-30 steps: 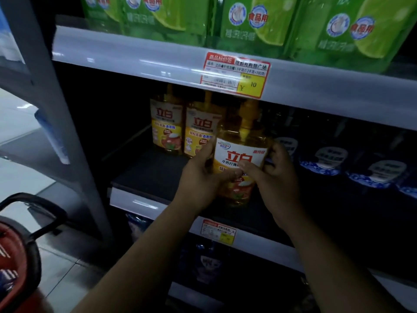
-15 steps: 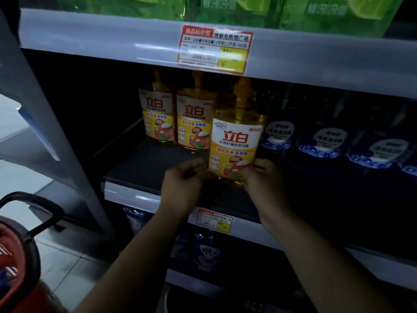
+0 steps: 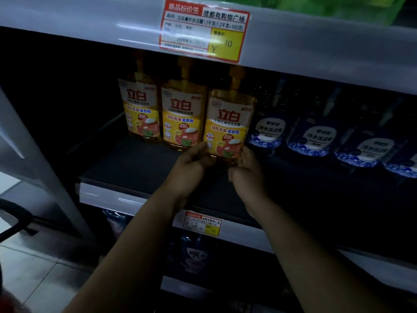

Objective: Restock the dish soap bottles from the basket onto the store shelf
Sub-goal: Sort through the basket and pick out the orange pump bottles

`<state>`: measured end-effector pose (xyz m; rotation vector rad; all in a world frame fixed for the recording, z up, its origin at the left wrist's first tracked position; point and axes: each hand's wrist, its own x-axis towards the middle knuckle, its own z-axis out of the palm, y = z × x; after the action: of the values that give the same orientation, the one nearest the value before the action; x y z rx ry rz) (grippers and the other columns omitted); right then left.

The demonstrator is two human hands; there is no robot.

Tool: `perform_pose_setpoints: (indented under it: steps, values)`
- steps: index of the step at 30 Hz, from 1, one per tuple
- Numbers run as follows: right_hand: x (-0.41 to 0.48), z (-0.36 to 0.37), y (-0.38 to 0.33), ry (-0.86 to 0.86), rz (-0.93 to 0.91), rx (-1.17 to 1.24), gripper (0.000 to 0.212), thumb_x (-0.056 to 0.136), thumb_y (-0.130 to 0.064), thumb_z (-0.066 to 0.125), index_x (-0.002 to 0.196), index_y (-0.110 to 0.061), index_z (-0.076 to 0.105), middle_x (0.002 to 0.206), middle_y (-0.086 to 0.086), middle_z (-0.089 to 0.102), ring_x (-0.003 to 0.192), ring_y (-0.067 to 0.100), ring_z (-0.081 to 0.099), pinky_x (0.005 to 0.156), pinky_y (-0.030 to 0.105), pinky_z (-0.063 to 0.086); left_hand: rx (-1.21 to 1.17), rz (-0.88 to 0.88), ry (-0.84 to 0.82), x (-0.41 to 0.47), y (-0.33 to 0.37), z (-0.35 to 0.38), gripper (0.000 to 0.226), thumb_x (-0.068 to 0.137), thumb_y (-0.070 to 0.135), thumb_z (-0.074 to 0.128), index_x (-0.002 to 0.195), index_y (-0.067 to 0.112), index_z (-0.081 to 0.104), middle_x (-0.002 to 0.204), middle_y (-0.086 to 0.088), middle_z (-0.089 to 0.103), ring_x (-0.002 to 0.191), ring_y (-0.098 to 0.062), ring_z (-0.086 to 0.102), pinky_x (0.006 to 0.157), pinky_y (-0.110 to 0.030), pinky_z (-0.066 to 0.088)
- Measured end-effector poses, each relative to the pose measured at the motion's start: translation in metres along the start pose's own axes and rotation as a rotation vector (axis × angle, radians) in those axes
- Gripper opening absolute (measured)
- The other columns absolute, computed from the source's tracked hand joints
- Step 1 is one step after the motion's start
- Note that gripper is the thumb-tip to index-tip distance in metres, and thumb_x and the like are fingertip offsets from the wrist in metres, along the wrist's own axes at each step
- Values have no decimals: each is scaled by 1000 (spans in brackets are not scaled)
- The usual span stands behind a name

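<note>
I have the dish soap bottle (image 3: 228, 123) between both hands, low down near its base. It stands upright, long axis vertical, label towards me, at the right end of a row with two matching bottles (image 3: 162, 111) on the dark shelf (image 3: 135, 166). The left hand (image 3: 191, 161) wraps the lower left corner, fingers curled round it and the thumb on the front of the label. The right hand (image 3: 246, 172) cups the lower right corner, its fingers bent in against the side. Both hands sit nearer to me than the bottle, which lies just beyond the fingers and slightly above them. Neither hand is clearly closer.

I judge that the coming move turns on depth. This bottle is nearer than its two neighbours, and just left of the blue pouches (image 3: 268, 129), so any last push would go straight back, away from me. Its pump neck rises close under the upper shelf edge (image 3: 316, 55) that carries the price tag (image 3: 203, 28).

The hands cover the base, so I cannot tell whether it already rests on the shelf. The light is dim and the back of the shelf is black. Of the basket (image 3: 13, 220) only a blurred dark handle shows at the left edge; its contents are out of sight.
</note>
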<state>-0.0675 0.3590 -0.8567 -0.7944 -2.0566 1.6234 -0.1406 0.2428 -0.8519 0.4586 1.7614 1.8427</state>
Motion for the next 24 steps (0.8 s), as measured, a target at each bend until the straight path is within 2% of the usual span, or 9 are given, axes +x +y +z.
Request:
perform_pose_setpoints:
  steps: [2, 5, 7, 11, 15, 17, 19, 21, 24]
  values:
    - [4, 0, 1, -14, -8, 10, 80, 79, 12, 48, 146, -32, 45, 129, -9, 61, 117, 9, 57, 105, 45, 48, 13, -3, 2, 4, -1, -1, 53, 101, 11, 58, 150, 27, 47, 121, 18, 62, 117, -3, 57, 107, -28, 42]
    - [7, -1, 3, -42, -12, 1, 82, 80, 12, 49, 148, -33, 42, 126, -13, 59, 109, -1, 55, 101, 37, 48, 53, 16, 0, 8, -3, -1, 54, 100, 12, 58, 150, 29, 47, 135, 13, 59, 130, -9, 53, 114, -32, 39]
    - [8, -2, 4, -64, -15, 9, 85, 80, 13, 50, 150, -34, 39, 121, -17, 58, 106, -5, 52, 96, 32, 47, 95, 42, -14, 9, -3, -1, 50, 101, 12, 57, 146, 32, 49, 139, 11, 59, 129, -7, 53, 114, -32, 39]
    - [13, -7, 5, -88, -5, 21, 87, 79, 16, 50, 151, -32, 37, 112, -24, 55, 105, -3, 52, 88, 26, 45, 153, 61, -32, 10, -3, -1, 54, 104, 10, 54, 153, 29, 41, 143, 10, 55, 130, -7, 50, 104, -25, 40]
    - [15, -5, 7, -90, -14, 6, 87, 81, 15, 52, 152, -33, 36, 114, -21, 54, 110, 2, 50, 95, 30, 43, 205, 64, -40, 10, -3, -4, 54, 105, 8, 51, 150, 35, 40, 127, 21, 53, 117, 2, 50, 86, -12, 40]
    - [17, -6, 7, -78, -33, -13, 84, 84, 13, 52, 152, -33, 38, 115, -21, 54, 113, 4, 50, 100, 33, 45, 246, 69, -39, 10, 0, -8, 57, 105, 7, 50, 155, 30, 37, 131, 20, 48, 123, 0, 46, 84, -10, 39]
    - [19, -8, 7, -70, -43, -42, 78, 88, 8, 54, 152, -33, 39, 118, -19, 54, 115, 6, 51, 102, 37, 46, 323, 87, -36, 6, 4, -10, 58, 104, 7, 52, 156, 27, 36, 141, 16, 47, 133, -5, 43, 96, -16, 43]
    - [15, -11, 7, -88, -73, -120, 71, 91, 2, 57, 151, -33, 41, 123, -14, 56, 114, 8, 53, 98, 36, 47, 423, 129, 4, 0, 9, -13, 55, 102, 11, 58, 152, 26, 42, 149, 6, 52, 140, -14, 45, 113, -33, 41]
    - [2, -13, 6, -124, -171, -278, 69, 95, -5, 60, 153, -33, 37, 136, -11, 53, 114, 7, 50, 91, 30, 44, 619, 198, 88, -16, 18, -23, 56, 96, 16, 68, 147, 25, 47, 147, -1, 56, 137, -20, 50, 114, -39, 42]
